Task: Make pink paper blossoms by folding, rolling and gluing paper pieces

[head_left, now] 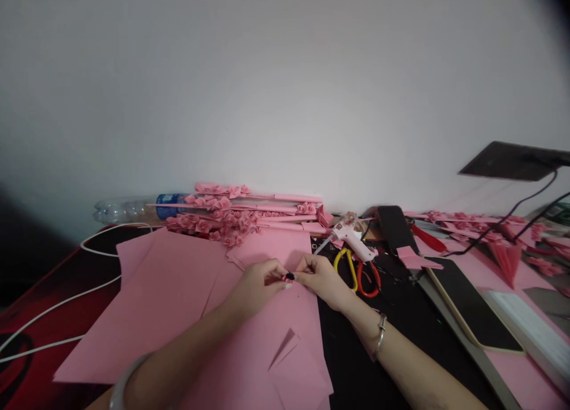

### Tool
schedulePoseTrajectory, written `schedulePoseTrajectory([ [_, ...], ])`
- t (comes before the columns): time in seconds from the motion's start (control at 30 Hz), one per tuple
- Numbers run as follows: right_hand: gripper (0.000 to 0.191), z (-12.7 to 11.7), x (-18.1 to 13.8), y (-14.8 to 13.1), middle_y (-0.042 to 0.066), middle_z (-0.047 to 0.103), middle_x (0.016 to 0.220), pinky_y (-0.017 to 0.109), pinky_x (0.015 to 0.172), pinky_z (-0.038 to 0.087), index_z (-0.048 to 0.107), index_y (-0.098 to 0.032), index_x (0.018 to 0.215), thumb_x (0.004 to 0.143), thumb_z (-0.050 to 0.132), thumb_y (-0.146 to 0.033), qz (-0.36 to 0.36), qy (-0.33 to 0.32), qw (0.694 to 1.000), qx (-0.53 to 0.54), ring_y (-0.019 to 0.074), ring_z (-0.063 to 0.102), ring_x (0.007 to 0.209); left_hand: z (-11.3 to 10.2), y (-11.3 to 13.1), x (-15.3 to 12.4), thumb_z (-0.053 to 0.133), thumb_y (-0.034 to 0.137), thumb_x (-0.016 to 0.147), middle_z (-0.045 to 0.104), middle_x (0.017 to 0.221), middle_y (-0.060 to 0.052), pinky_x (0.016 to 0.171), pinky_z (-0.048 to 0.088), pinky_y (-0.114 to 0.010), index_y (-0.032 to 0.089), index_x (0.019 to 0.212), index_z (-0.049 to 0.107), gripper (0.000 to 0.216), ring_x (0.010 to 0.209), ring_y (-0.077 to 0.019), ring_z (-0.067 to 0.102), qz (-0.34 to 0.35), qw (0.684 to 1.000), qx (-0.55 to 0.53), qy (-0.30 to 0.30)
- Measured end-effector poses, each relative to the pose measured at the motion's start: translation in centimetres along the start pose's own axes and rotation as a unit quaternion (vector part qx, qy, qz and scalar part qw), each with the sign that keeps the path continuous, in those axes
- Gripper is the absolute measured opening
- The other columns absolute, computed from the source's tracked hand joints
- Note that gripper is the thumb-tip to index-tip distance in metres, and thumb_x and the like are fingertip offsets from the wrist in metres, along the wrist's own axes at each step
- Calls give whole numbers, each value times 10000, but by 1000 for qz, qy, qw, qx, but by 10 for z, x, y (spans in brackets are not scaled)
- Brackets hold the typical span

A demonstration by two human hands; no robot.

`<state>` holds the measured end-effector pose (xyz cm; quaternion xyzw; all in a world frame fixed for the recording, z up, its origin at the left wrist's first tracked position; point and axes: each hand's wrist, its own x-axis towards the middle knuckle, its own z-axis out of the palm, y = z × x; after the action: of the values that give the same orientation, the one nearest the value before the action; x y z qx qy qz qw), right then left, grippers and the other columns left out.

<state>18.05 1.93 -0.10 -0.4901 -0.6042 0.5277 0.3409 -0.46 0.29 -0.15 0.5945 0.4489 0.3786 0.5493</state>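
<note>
My left hand (pixel 262 282) and my right hand (pixel 318 276) meet fingertip to fingertip above pink paper sheets (pixel 169 285). Both are closed in a pinch. Whatever sits between the fingers is very small and mostly hidden, so I cannot make it out. Below the hands lie small cut pink paper pieces (pixel 298 371). Just right of my right hand are scissors (pixel 369 279) with one yellow and one red handle. Behind them rests a white glue gun (pixel 351 237).
Pink paper flowers on stems (pixel 236 220) lie along the wall beside a plastic bottle (pixel 129 208). To the right are a phone (pixel 474 303), a dark flat object (pixel 396 229), a white block (pixel 529 327) and more paper flowers (pixel 472 223). A white cable (pixel 53 303) loops at left.
</note>
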Motion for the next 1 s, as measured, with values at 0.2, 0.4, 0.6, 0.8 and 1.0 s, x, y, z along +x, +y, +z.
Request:
schedulePoseTrajectory([
  [0.2, 410, -2, 0, -2, -89, 359, 503, 236, 477, 154, 531, -179, 610, 663, 816, -469, 12, -50, 998, 19, 73, 250, 486, 0, -1, 0, 672, 185, 685, 722, 787, -32, 754, 516, -326, 186, 735, 643, 58, 802, -220, 682, -3, 1000, 3, -14],
  [0.4, 402, -2, 1, -1, -93, 374, 497, 236, 469, 156, 553, -172, 640, 634, 839, -455, 16, -24, 999, 33, 69, 260, 478, -1, -1, 1, 666, 190, 665, 707, 766, -30, 750, 509, -321, 185, 717, 632, 63, 793, -221, 676, -6, 1000, 0, -10],
  [0.6, 416, -5, 1, -5, -94, 368, 486, 230, 460, 150, 527, -168, 606, 657, 826, -453, 23, -59, 998, 24, 61, 260, 468, 0, 1, 0, 664, 217, 684, 705, 776, -28, 754, 514, -320, 180, 726, 626, 68, 805, -214, 668, -7, 1000, 16, -16],
  [0.8, 433, -8, 1, -6, -95, 380, 459, 230, 430, 121, 524, -168, 612, 658, 824, -476, 39, -102, 992, 68, 45, 239, 422, 1, -1, 0, 670, 210, 694, 709, 787, -31, 782, 514, -340, 175, 736, 619, 75, 813, -214, 671, -2, 1000, 3, -26],
  [1.0, 455, -6, 1, -5, -101, 373, 429, 224, 407, 92, 454, -189, 600, 728, 760, -500, 46, -72, 985, 151, 37, 203, 398, 2, -3, 1, 702, 245, 726, 698, 837, -31, 822, 513, -334, 168, 772, 622, 120, 856, -199, 662, 7, 999, -41, -19],
])
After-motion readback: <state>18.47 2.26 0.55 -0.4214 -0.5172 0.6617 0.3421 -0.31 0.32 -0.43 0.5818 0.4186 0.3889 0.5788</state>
